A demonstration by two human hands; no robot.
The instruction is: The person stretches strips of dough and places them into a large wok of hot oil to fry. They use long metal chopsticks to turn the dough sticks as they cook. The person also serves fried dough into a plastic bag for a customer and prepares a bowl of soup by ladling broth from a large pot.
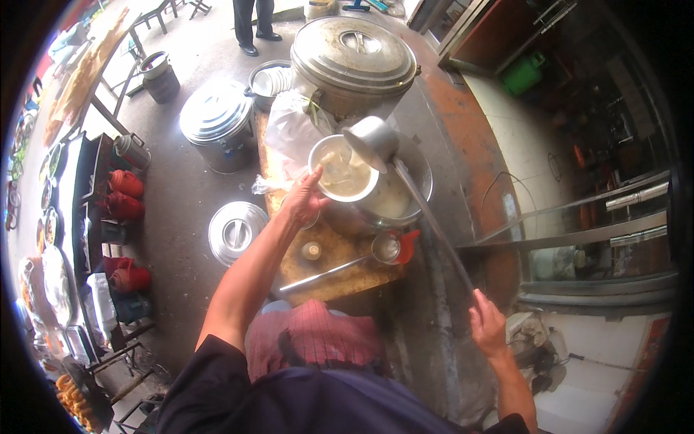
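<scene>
My left hand (306,198) grips the near left rim of a white bowl (374,187), thumb on top. Pale, cloudy soup (344,168) with pieces in it fills much of the bowl. My right hand (487,324) is closed around the end of a long-handled metal ladle (428,211). The ladle's cup (374,138) is tipped over the bowl's right side; its inside is hidden from me. Behind and below the bowl stands a large metal pot (425,184) holding more pale liquid, partly covered by bowl and ladle.
A low wooden table (336,282) bears a small ladle (331,274), a red plastic jug (407,247) and a clear plastic bag (293,125). Beyond stands a large lidded pot (352,59). Left are a lidded drum (217,119) and a metal lid (237,233). A person's legs (252,24) show ahead.
</scene>
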